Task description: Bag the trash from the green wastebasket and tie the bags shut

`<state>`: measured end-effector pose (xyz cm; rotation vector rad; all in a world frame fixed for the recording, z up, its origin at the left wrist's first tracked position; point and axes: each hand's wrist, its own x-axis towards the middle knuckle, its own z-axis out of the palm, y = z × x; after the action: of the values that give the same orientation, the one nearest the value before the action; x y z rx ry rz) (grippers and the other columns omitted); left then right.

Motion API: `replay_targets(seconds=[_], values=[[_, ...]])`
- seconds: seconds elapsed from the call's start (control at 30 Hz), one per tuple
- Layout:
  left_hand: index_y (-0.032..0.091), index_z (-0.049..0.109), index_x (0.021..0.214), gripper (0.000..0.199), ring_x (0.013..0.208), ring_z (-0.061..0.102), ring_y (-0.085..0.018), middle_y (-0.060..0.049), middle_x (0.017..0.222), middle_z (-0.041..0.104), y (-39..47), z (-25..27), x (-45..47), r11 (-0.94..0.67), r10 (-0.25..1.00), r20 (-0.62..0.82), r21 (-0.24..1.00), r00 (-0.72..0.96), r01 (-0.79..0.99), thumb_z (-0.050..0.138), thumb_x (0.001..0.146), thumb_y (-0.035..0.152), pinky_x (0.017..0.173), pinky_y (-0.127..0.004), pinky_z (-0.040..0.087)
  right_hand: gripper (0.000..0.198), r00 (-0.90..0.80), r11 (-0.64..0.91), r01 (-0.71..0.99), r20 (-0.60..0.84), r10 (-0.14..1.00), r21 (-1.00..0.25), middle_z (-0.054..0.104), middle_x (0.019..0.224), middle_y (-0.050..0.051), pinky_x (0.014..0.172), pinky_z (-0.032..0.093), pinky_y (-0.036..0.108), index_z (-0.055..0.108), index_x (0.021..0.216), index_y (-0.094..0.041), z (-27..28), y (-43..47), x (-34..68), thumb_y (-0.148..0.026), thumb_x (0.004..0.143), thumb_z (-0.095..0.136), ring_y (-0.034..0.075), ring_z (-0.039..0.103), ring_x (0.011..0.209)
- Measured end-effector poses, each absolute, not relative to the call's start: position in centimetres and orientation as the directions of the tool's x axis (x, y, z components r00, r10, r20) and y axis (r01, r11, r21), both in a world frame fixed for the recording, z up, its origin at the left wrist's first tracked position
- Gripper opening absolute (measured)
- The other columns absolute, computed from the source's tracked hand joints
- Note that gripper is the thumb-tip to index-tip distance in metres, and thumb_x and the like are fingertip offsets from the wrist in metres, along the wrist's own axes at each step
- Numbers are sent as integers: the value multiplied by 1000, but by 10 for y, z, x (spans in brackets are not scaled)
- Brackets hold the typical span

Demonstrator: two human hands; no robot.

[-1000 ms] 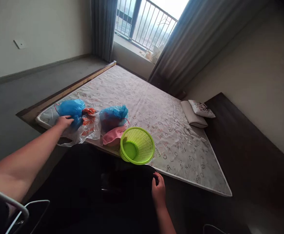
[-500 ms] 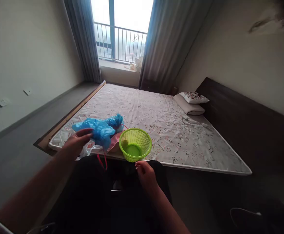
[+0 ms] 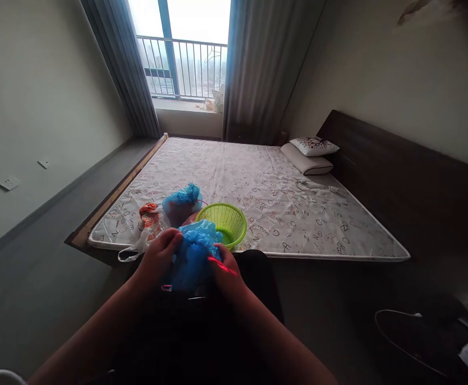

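A crumpled blue plastic bag point(image 3: 196, 256) hangs between my two hands, over my lap. My left hand point(image 3: 163, 251) is closed on its left side, and my right hand point(image 3: 228, 267) grips its right side, with a bright red string point(image 3: 222, 265) lying across the fingers. Just behind the bag, a green plastic basket point(image 3: 231, 216) stands at the mattress edge, partly covered by it. Farther back lies a second blue plastic bag point(image 3: 182, 203), filled with something dark pinkish. To the left sits a clear plastic bag point(image 3: 151, 230) with orange-red contents I cannot make out.
The bed's mattress point(image 3: 250, 171), printed with letters, spreads ahead of me. Two pillows point(image 3: 312, 152) are stacked by the dark headboard point(image 3: 398, 166). A wooden bed rail point(image 3: 117, 190) runs along the left. At lower right a white cable point(image 3: 394, 342) trails in shadow.
My left hand has brought the blue bag right and down over my lap. My right hand has left the basket's near side and taken hold of the bag too. The clear bag is now uncovered.
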<state>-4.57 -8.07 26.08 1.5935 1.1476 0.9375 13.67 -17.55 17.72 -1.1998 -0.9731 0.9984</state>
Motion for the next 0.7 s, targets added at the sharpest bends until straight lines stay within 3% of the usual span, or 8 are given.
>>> replay_targets(seconds=[0.1, 0.2, 0.27, 0.33, 0.4, 0.5, 0.57, 0.7], values=[[19, 65, 87, 60, 64, 52, -14, 2, 71, 57, -70, 252, -56, 2, 987, -26, 989, 160, 145, 82, 73, 75, 58, -24, 45, 36, 383, 27, -253, -75, 920, -967, 75, 89, 0, 79, 54, 30, 72, 98, -20, 181, -178, 151, -50, 82, 83, 19, 66, 84], [21, 61, 118, 81, 67, 62, -18, -1, 85, 67, -67, 241, -58, 114, 976, -113, 993, 186, 8, 84, 66, 79, 61, -29, 53, 37, 390, 25, -470, -182, 902, -882, 77, 90, 0, 80, 56, 30, 71, 101, -22, 183, -179, 157, -48, 79, 86, 19, 70, 82], [25, 51, 145, 103, 82, 72, -23, -6, 106, 73, -71, 234, -53, 65, 961, -70, 998, 268, 25, 92, 61, 70, 73, -36, 60, 42, 367, 42, -572, -209, 907, -819, 80, 98, 1, 85, 58, 33, 72, 108, -23, 183, -179, 157, -48, 78, 87, 20, 74, 87], [27, 44, 158, 116, 89, 75, -26, -8, 113, 74, -75, 228, -46, -31, 938, -23, 988, 346, 152, 97, 60, 57, 78, -38, 62, 46, 346, 59, -624, -209, 915, -779, 82, 105, 3, 90, 59, 35, 73, 112, -23, 185, -180, 157, -49, 78, 89, 22, 76, 92], [23, 58, 150, 99, 84, 75, -27, -7, 103, 76, -75, 224, -43, -86, 929, -30, 952, 370, 294, 93, 64, 57, 75, -37, 60, 47, 339, 62, -637, -208, 918, -768, 82, 103, 2, 88, 59, 34, 73, 112, -23, 185, -181, 162, -49, 76, 89, 21, 76, 92], [18, 78, 113, 66, 77, 73, -26, -7, 89, 77, -64, 224, -49, -55, 954, -59, 930, 295, 364, 85, 67, 65, 67, -33, 56, 42, 379, 37, -558, -214, 900, -829, 80, 92, -1, 79, 57, 32, 74, 107, -24, 180, -181, 182, -47, 75, 87, 20, 73, 81], [17, 79, 102, 62, 77, 71, -25, -7, 87, 77, -54, 228, -59, 13, 974, -78, 956, 211, 293, 87, 62, 64, 65, -30, 54, 37, 434, 8, -440, -205, 877, -898, 78, 86, -2, 74, 55, 31, 74, 105, -24, 172, -180, 202, -43, 75, 82, 19, 70, 75], [15, 77, 106, 67, 69, 63, -18, -5, 86, 76, -43, 240, -75, 146, 987, -148, 988, 57, 43, 93, 53, 52, 58, -25, 49, 32, 471, -108, -188, -186, 862, -976, 76, 86, 0, 76, 58, 36, 71, 105, -23, 156, -175, 244, -39, 77, 71, 23, 70, 78]])
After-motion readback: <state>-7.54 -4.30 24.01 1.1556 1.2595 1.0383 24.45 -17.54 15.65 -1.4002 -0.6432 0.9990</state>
